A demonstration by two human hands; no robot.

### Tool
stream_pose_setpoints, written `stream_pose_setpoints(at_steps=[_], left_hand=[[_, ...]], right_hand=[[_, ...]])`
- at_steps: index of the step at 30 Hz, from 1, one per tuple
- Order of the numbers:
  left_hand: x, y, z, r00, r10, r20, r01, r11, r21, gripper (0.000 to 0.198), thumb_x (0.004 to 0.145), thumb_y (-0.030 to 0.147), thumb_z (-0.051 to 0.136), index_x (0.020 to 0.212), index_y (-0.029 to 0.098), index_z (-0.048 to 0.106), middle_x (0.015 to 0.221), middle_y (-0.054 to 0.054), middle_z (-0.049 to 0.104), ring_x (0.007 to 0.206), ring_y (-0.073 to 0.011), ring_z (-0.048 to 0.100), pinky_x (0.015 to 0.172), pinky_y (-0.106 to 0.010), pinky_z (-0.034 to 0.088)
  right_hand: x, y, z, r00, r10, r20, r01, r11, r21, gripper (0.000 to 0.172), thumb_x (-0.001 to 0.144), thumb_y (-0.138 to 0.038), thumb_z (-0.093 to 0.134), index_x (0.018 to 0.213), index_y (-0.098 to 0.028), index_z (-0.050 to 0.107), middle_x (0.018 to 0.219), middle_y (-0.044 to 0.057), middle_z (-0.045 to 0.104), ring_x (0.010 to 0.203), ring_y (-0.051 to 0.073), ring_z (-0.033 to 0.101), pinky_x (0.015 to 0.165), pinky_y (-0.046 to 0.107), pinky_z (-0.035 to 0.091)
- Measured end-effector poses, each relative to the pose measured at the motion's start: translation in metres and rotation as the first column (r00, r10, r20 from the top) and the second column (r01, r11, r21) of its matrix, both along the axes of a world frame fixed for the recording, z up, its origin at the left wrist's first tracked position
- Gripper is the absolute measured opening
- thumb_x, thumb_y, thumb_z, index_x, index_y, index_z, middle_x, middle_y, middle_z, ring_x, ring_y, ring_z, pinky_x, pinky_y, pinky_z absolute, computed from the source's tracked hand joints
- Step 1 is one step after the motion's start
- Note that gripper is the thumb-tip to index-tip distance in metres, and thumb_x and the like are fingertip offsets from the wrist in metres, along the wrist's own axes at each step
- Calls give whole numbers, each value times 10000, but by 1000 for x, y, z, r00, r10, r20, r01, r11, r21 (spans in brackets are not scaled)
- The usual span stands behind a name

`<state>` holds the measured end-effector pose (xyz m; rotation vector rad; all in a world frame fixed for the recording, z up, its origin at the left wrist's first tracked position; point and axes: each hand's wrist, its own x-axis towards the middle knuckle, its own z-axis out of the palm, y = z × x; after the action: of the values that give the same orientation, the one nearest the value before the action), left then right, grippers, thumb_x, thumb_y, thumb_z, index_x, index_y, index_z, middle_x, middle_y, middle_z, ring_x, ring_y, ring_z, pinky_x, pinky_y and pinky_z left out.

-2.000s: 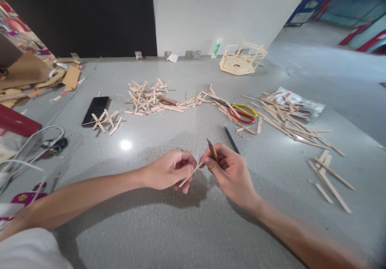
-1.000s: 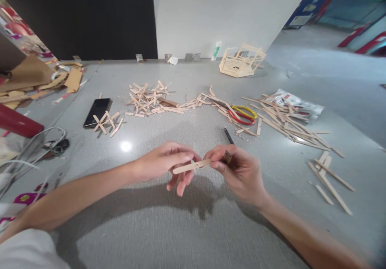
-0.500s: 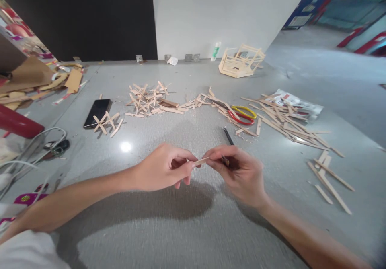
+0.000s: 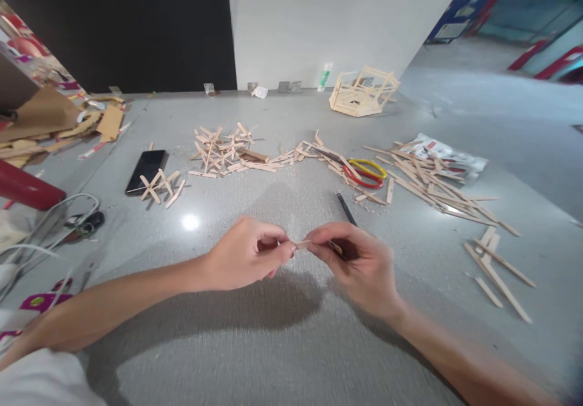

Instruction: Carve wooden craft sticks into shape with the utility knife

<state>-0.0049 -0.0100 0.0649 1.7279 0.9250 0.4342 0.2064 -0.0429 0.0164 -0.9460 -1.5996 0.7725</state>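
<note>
Between my two hands, a short piece of wooden craft stick (image 4: pixel 303 245) is pinched above the grey table (image 4: pixel 255 369). My left hand (image 4: pixel 255 251) grips one end between thumb and fingers. The other end is in the pinch of my right hand (image 4: pixel 355 263). Another small wooden piece (image 4: pixel 336 247) shows in the curl of the right hand, partly hidden by the fingers. A black pen-like tool (image 4: pixel 346 207) lies just beyond the right hand. Farther back are scissors (image 4: pixel 367 172) with red and yellow handles, resting among stick pieces.
Cut sticks (image 4: pixel 223 151) lie piled at the centre back, and longer sticks (image 4: pixel 432 181) at right beside a plastic bag (image 4: pixel 455 154). A wooden stick frame (image 4: pixel 362 93) stands near the wall. At left are a phone (image 4: pixel 146 171), white cables (image 4: pixel 86 196) and a red cylinder (image 4: pixel 27 184).
The held stick piece has turned slightly and shows a narrower side. Both hands have shifted a little, fingers drawn closer round it. The things on the table have stayed put.
</note>
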Motion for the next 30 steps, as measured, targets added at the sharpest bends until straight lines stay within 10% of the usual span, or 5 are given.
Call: stream_pose_setpoints(at_steps=[15, 30], left_hand=[[-1, 10, 4, 981, -93, 169, 119, 981, -151, 174, 976, 238, 568, 978, 121, 696, 818, -51, 716, 606, -92, 641, 526, -176, 463], [-1, 7, 3, 984, -175, 30, 164, 959, 230, 121, 902, 194, 574, 860, 151, 679, 671, 21, 640, 577, -71, 538, 578, -170, 443]], right_hand=[[8, 6, 8, 999, -20, 25, 22, 995, -97, 312, 955, -440, 699, 755, -202, 676, 585, -21, 551, 513, 128, 418, 478, 244, 332], [1, 4, 9, 997, 52, -59, -62, 979, -195, 335, 924, -455, 716, 724, -196, 647, 614, -10, 582, 513, 127, 443, 487, 250, 358]])
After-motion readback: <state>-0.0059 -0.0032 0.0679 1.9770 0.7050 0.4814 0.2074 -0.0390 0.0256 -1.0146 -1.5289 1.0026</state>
